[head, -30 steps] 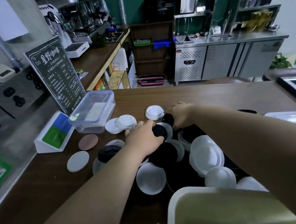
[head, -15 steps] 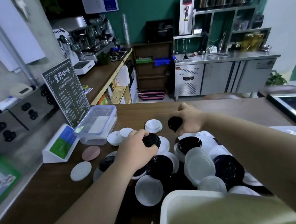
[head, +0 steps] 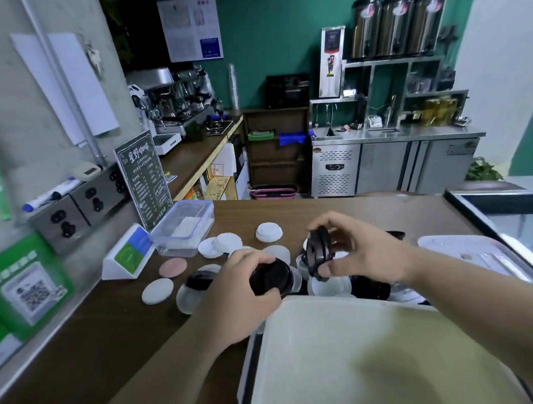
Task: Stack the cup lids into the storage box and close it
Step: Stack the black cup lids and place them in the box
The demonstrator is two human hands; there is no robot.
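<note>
Head view. The step in hand looks like gathering, since both hands hold lids above the pile and none shows in the box yet. The left hand (head: 240, 298) curls over a black lid (head: 272, 275), held flat at the pile's 9 o'clock edge. The right hand (head: 370, 257) pinches a second lid (head: 318, 255), also black, stood on edge between thumb and fingertips at the pile's 12 o'clock. The pile (head: 331, 287) of black and white lids lies on the counter (head: 110, 339), just beyond the box's far rim. The box (head: 313, 305) is open and fills the frame from 4 to 6 o'clock.

The next move, I judge, is to nest the two lids and lower them toward 6 o'clock into the box (the second lid needs turning flat first).

The box's floor is a blur, so I cannot tell whether it holds anything, and the frame cuts off its near side. The forearms cover part of the pile. A white tray (head: 470, 250) at 3 o'clock may be the box's cover, but I cannot tell. Loose white lids (head: 269, 232) sit at the pile's 11 o'clock, near a clear tub (head: 185, 229).
</note>
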